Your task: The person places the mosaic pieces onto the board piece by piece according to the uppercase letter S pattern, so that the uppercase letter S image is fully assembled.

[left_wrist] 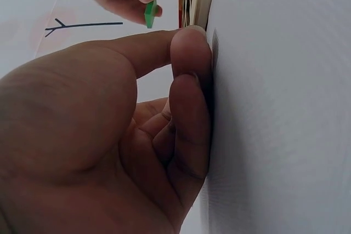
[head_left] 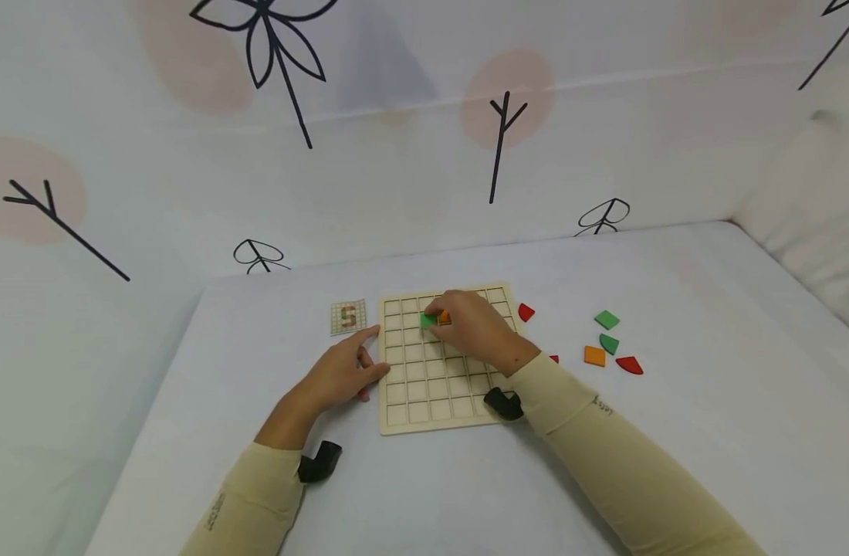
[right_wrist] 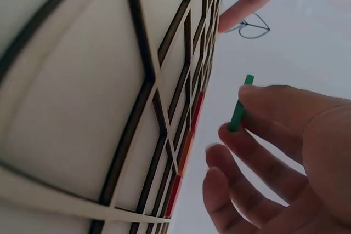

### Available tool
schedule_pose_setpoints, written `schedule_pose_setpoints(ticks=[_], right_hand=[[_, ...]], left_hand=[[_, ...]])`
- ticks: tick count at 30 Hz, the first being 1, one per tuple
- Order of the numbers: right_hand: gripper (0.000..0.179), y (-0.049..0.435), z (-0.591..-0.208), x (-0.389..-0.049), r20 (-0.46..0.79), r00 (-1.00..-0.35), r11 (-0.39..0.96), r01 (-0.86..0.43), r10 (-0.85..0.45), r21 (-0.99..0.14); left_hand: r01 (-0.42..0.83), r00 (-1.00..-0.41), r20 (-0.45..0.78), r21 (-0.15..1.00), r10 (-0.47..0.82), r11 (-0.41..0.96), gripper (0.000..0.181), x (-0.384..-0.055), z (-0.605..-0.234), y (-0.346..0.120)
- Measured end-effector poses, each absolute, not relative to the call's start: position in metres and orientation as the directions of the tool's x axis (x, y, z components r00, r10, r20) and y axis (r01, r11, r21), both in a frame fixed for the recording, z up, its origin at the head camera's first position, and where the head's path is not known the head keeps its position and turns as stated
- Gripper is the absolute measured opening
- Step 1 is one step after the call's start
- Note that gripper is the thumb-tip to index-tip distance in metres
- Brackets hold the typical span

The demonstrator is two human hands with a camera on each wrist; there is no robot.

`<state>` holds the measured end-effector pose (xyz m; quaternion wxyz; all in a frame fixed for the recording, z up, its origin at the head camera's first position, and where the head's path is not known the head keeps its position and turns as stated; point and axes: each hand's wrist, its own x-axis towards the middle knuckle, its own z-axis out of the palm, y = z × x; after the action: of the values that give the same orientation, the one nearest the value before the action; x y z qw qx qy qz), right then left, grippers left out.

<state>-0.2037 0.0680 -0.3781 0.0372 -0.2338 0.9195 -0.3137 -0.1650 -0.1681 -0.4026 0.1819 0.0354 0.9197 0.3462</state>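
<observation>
A pale wooden grid board [head_left: 405,413] lies on the white cloth. My right hand [head_left: 469,328] is over its upper middle and pinches a thin green tile [head_left: 427,320] between thumb and fingers. In the right wrist view the green tile [right_wrist: 241,102] is held on edge, apart from the grid. An orange piece [head_left: 445,316] shows beside those fingers; the right wrist view has red and orange pieces [right_wrist: 187,149] set in a row of the board. At the board's left side, my left hand [head_left: 344,369] touches the edge with thumb and index finger, the other fingers loosely bent.
A small pattern card [head_left: 348,316] with an S-like coloured figure lies left of the board. To the right are loose pieces: a red one [head_left: 525,312], a green square [head_left: 607,320], a green quarter-round [head_left: 609,344], an orange square [head_left: 594,356] and another red piece [head_left: 630,365].
</observation>
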Motion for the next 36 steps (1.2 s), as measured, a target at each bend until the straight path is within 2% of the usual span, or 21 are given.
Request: schedule_pose_setpoints(ticks=[12,36], right_hand=[[0.017,0.0675,-0.3874,-0.2048,-0.02,-0.879,0.704,-0.367,-0.476,-0.608],[0.019,0.0649,-0.3886,-0.2071,0.019,-0.866,0.722,-0.428,-0.5,-0.543]], left_hand=[[-0.063,-0.928,-0.316,0.653,0.196,0.754,0.075,-0.1619,-0.4032,-0.17],[-0.05,-0.93,-0.304,0.661,0.206,0.749,0.076,-0.1649,-0.4052,-0.1718]])
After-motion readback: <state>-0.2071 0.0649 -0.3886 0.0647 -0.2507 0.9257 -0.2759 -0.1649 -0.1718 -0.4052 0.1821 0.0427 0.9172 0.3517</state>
